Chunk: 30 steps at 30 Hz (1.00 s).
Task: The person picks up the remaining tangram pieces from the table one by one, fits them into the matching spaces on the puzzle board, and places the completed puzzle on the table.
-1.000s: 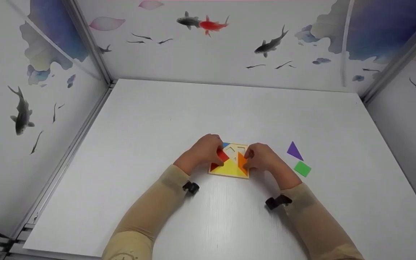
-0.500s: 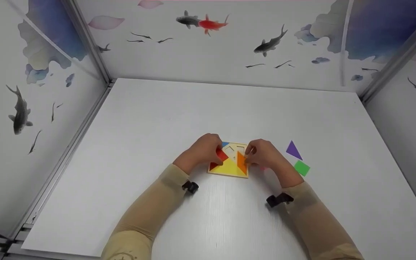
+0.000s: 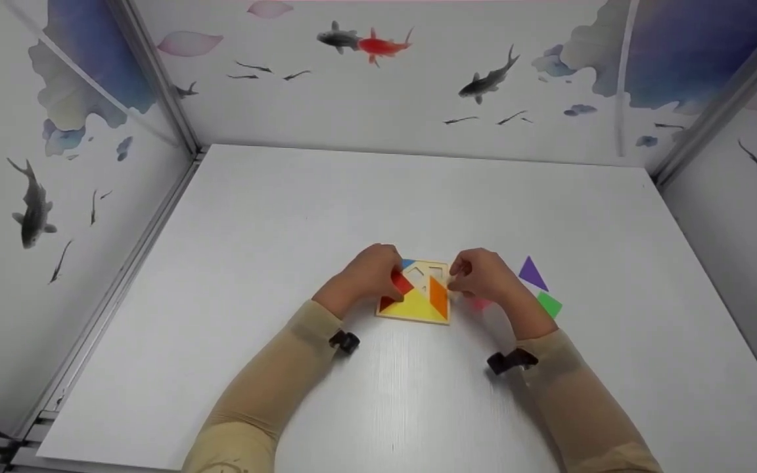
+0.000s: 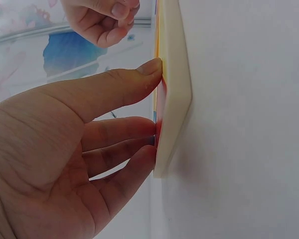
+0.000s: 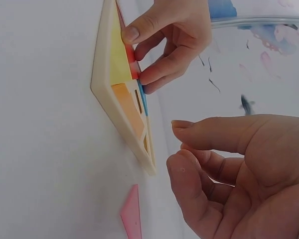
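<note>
A tangram tray (image 3: 411,320) lies on the table, with a yellow triangle (image 3: 416,309), a red piece (image 3: 403,282), a blue piece (image 3: 409,263) and an orange parallelogram (image 3: 439,299) in it. My left hand (image 3: 368,272) presses its thumb and fingertips onto the tray's upper face, over the red piece and the yellow edge, partly covering both. Beside the tray's right edge hovers my right hand (image 3: 483,276), fingers loosely bent and holding nothing; the right wrist view shows a gap between it and the orange parallelogram. Bare recesses show in the tray's far right part.
A pink piece (image 5: 132,214) lies on the table just right of the tray, partly under my right hand in the head view. Farther right are a purple triangle (image 3: 533,274) and a green square (image 3: 550,304). Printed walls enclose the table (image 3: 326,407).
My right hand has let go of the orange parallelogram, which stays in the tray, and has drawn slightly right and away. The pink piece has come into sight. My left hand stays put.
</note>
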Available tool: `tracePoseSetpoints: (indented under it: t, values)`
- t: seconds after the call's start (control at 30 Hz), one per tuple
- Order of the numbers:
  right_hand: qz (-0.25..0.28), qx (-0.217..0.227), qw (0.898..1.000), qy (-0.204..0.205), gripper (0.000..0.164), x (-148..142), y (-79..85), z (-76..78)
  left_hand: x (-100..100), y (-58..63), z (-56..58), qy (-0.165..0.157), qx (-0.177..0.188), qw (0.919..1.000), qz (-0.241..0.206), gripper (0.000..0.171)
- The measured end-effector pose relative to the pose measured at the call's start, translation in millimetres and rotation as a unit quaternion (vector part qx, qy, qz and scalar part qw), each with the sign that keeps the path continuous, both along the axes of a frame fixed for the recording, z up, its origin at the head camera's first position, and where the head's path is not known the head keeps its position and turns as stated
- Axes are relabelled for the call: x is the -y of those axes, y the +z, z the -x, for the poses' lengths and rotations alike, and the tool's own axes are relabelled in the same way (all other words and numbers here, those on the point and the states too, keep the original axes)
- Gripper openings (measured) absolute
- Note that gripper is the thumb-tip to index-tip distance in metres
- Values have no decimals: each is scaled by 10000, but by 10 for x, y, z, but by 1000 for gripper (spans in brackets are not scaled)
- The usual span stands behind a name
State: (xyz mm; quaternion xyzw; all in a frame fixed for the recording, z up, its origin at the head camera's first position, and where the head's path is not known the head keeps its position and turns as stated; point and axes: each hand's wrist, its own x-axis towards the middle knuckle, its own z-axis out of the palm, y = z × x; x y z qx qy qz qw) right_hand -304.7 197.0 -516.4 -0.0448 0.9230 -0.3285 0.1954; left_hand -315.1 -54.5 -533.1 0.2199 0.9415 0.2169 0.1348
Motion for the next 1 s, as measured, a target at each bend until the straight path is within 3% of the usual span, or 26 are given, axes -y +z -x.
tracePoseSetpoints:
  t: [1.0]
  values:
    - [-202, -151, 9995, -207, 23, -75, 35, 44, -2, 9, -1, 20, 2, 10000, 33, 45]
